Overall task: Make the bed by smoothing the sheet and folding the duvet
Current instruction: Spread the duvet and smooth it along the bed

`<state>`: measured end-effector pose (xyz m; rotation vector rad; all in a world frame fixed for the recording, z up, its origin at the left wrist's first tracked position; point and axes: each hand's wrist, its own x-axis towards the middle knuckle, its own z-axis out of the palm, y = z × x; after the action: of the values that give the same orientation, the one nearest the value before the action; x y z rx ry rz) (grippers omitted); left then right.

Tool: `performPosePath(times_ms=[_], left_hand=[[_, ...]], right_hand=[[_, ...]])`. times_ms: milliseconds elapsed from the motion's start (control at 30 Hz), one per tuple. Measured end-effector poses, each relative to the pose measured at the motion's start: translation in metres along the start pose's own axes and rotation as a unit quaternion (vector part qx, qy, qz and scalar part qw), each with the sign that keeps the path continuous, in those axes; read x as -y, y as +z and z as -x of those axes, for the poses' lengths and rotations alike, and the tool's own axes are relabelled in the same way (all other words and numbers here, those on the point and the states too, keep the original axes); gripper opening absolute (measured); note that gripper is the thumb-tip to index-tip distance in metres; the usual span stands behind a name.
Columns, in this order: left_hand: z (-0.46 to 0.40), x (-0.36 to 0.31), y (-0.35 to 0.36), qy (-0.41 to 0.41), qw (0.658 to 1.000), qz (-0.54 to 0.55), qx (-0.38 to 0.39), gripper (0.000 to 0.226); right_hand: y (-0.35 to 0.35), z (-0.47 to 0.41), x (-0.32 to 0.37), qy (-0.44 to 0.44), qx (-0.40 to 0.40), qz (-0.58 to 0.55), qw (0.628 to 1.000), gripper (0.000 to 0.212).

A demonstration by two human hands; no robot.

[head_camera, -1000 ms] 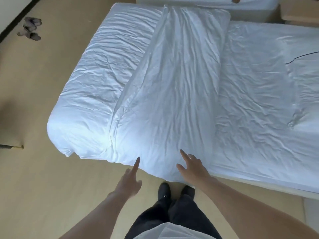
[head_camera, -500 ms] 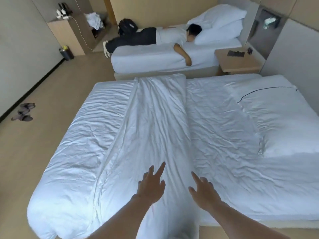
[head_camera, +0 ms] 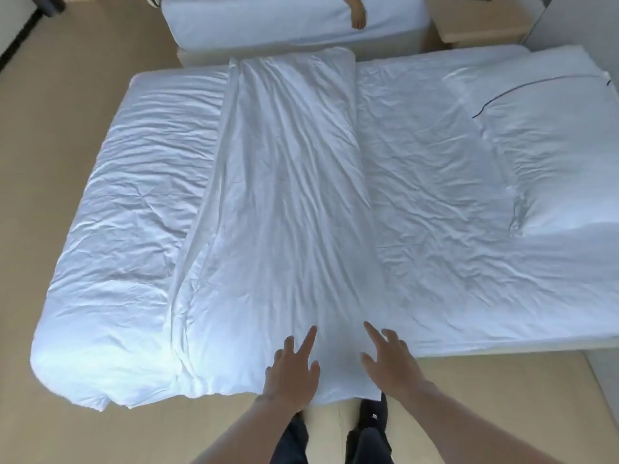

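Observation:
A white duvet (head_camera: 288, 202) lies across the bed, folded into a long band that runs from the far edge to the near edge, with more of it spread over the bed's left end (head_camera: 134, 229). The wrinkled white sheet (head_camera: 435, 212) shows to the right of the band. My left hand (head_camera: 293, 368) and my right hand (head_camera: 390, 358) hover with spread, straight fingers over the near end of the folded band, side by side. Neither hand holds anything.
A white pillow (head_camera: 552, 145) with a dark cable on it lies at the right end. A second bed (head_camera: 294, 21) stands beyond, with a person's hand (head_camera: 358, 18) hanging over its edge. A wooden nightstand (head_camera: 475, 25) sits at the far right. My shoes (head_camera: 371, 413) stand on the tan floor.
The view has tilted down again after lifting toward the far bed. Both hands stay open near the duvet's near end, now closer to its hanging edge.

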<state>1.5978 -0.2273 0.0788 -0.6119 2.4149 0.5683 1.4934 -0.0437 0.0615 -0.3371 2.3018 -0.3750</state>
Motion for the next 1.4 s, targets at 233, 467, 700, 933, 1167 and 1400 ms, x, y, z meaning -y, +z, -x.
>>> performPosePath(times_ms=[233,467,700,933,1167,1400], left_hand=[[-0.044,0.054,0.100,0.041,0.998,0.045,0.004,0.075],[-0.102,0.046,0.182,0.099,0.994,-0.009,-0.046,0.090],[-0.153,0.030,0.266,0.061,0.984,-0.058,-0.157,0.105],[-0.166,0.035,0.290,0.060,0.971,-0.082,-0.215,0.102],[-0.136,0.031,0.285,0.061,0.980,-0.055,-0.179,0.092],[-0.091,-0.003,0.261,0.107,0.984,-0.088,-0.111,0.090]], right_hand=[[0.113,-0.039,-0.052,0.051,-0.040,-0.066,0.996,0.075],[0.188,-0.074,-0.125,0.045,-0.045,-0.150,0.987,0.063],[0.262,-0.114,-0.164,-0.073,-0.155,-0.267,0.948,0.074],[0.319,-0.165,-0.159,-0.066,-0.249,-0.192,0.947,0.107],[0.308,-0.128,-0.172,-0.095,-0.177,-0.215,0.956,0.083],[0.253,-0.031,-0.221,-0.211,-0.068,-0.122,0.968,0.077]])
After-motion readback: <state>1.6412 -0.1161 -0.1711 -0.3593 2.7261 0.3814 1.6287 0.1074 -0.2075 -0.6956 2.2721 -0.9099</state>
